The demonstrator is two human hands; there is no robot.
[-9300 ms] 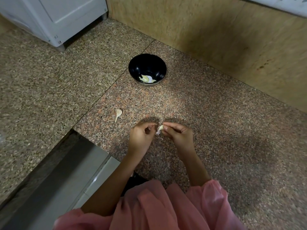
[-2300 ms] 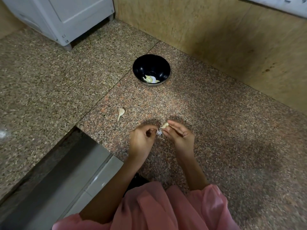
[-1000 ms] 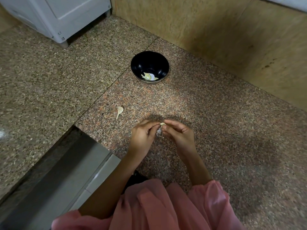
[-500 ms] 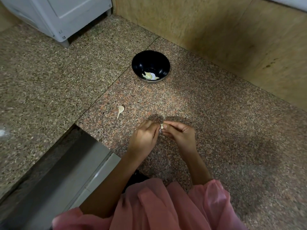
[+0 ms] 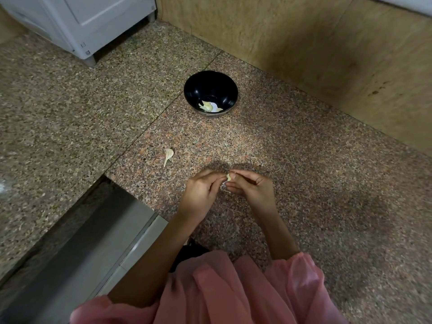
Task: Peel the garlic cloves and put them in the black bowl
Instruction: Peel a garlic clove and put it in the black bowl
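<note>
I look down on a speckled granite floor (image 5: 304,183), its slabs split by a thin seam. A tan stone wall (image 5: 304,43) rises ahead of me, and a white cabinet (image 5: 81,19), perhaps an appliance, stands at its left. A grey metal strip (image 5: 88,242) runs along the floor's edge.

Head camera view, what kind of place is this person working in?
Probably a home kitchen floor: speckled stone floor, a white appliance standing on it by the wall, and a black bowl with peeled garlic set on the floor.
</note>
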